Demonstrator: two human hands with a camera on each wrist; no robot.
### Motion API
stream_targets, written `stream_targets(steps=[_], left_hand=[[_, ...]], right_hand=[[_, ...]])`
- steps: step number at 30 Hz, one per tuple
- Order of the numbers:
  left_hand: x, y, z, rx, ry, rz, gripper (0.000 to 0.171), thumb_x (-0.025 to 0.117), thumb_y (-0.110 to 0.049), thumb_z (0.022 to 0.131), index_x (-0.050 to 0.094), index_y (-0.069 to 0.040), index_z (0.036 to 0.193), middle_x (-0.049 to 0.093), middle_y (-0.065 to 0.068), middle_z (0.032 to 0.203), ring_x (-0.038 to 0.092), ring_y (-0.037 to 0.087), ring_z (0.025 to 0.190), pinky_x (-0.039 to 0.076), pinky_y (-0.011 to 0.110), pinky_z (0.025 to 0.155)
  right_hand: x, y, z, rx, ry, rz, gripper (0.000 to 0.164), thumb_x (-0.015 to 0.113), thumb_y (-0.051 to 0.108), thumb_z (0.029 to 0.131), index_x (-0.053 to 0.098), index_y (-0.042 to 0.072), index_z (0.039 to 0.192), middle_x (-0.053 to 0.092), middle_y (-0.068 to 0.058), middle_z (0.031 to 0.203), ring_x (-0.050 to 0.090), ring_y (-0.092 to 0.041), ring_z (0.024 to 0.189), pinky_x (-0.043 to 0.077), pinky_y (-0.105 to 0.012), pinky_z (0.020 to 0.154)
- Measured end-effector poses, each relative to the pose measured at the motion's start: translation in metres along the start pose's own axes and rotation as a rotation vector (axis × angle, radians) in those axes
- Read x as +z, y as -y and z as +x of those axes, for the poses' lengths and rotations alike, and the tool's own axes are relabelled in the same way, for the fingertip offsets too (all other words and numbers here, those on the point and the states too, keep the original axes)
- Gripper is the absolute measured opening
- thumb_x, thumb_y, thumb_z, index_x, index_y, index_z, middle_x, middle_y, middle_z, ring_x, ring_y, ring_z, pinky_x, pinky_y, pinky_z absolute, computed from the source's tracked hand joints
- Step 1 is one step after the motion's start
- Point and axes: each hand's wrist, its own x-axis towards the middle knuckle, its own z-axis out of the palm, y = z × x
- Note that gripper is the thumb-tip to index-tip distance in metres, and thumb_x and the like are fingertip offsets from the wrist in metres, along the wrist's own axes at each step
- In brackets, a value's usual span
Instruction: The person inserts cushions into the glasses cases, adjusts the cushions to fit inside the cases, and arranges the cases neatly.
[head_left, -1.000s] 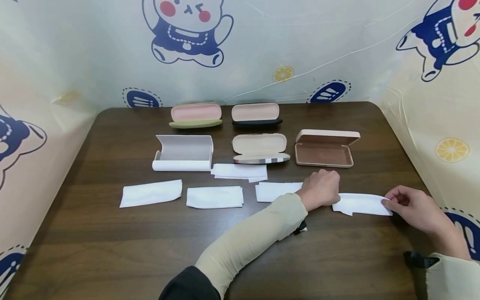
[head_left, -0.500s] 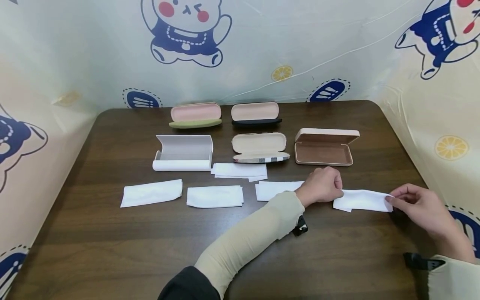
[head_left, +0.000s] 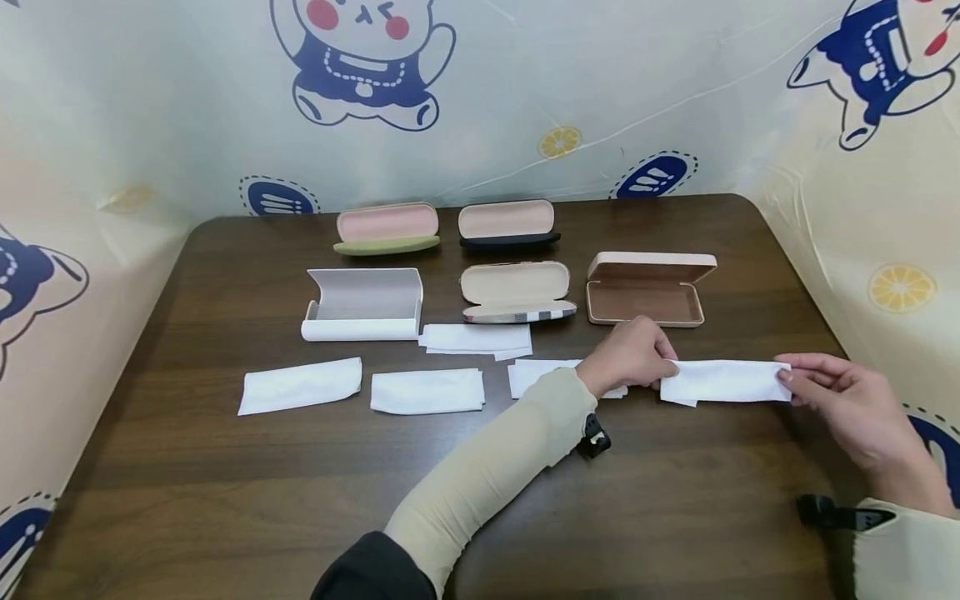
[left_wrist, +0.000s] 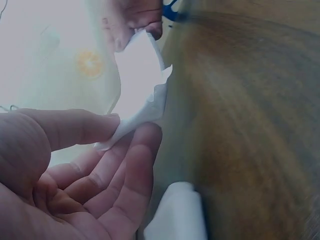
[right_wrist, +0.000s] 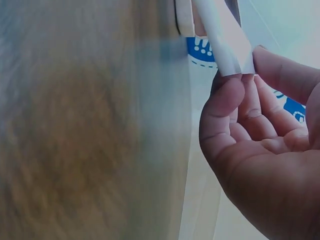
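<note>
On the wooden table (head_left: 225,500) five open cases (head_left: 365,298) stand toward the far side, the brown-lined case (head_left: 645,304) rightmost in the nearer row. The left hand (head_left: 628,358) and the right hand (head_left: 862,417) are well apart — each pinching one end of the same folded white piece (head_left: 723,382) between thumb and fingers. It hangs at the right, nearer than the brown-lined case and apparently off the tabletop, while four other white pieces (head_left: 427,392) lie to the left. The held piece should be very light, soft and limp, probably tissue or thin cloth, unlikely to slip but apt to crease or unfold; a loose flap shows at its lower left edge, so both ends, all layers together, are the place to hold. Compared with a second ago, it and both hands have moved farther off, closer to that case — the other pieces lie as they did.
</note>
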Motion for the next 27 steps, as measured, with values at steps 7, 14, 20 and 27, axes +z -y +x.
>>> stream_targets(steps=[7, 14, 20, 27], left_hand=[[-0.018, -0.004, -0.002, -0.039, 0.009, -0.152, 0.013, 0.071, -0.008, 0.092, 0.074, -0.012, 0.08, 0.069, 0.001, 0.064, 0.057, 0.008, 0.048, 0.046, 0.019, 0.049], [-0.032, -0.007, -0.002, -0.059, 0.0, -0.142, 0.009, 0.071, -0.009, 0.094, 0.075, -0.01, 0.086, 0.07, 0.003, 0.069, 0.058, 0.011, 0.051, 0.044, 0.021, 0.048], [-0.04, -0.006, 0.0, -0.064, -0.034, -0.096, 0.009, 0.07, -0.01, 0.094, 0.075, -0.012, 0.088, 0.069, 0.001, 0.07, 0.06, 0.01, 0.054, 0.047, 0.022, 0.052], [-0.05, -0.002, 0.002, -0.027, -0.095, -0.004, 0.01, 0.068, -0.012, 0.095, 0.078, -0.012, 0.092, 0.072, 0.002, 0.071, 0.06, 0.007, 0.057, 0.046, 0.021, 0.056]], right_hand=[[0.0, 0.011, 0.004, -0.003, 0.006, 0.17, 0.014, 0.071, 0.013, 0.095, 0.074, 0.018, 0.107, 0.071, 0.007, 0.086, 0.059, -0.01, 0.066, 0.048, -0.021, 0.055], [0.004, 0.023, 0.015, -0.026, 0.047, 0.239, 0.017, 0.071, 0.009, 0.095, 0.076, 0.017, 0.109, 0.071, 0.011, 0.091, 0.06, -0.007, 0.071, 0.05, -0.018, 0.059], [0.006, 0.034, 0.024, 0.021, 0.09, 0.284, 0.019, 0.071, 0.014, 0.095, 0.076, 0.017, 0.112, 0.072, 0.009, 0.097, 0.059, -0.009, 0.074, 0.049, -0.019, 0.061], [0.019, 0.043, 0.04, -0.047, 0.136, 0.538, 0.018, 0.071, 0.0, 0.092, 0.077, 0.008, 0.107, 0.073, 0.001, 0.091, 0.061, -0.01, 0.071, 0.051, -0.019, 0.061]])
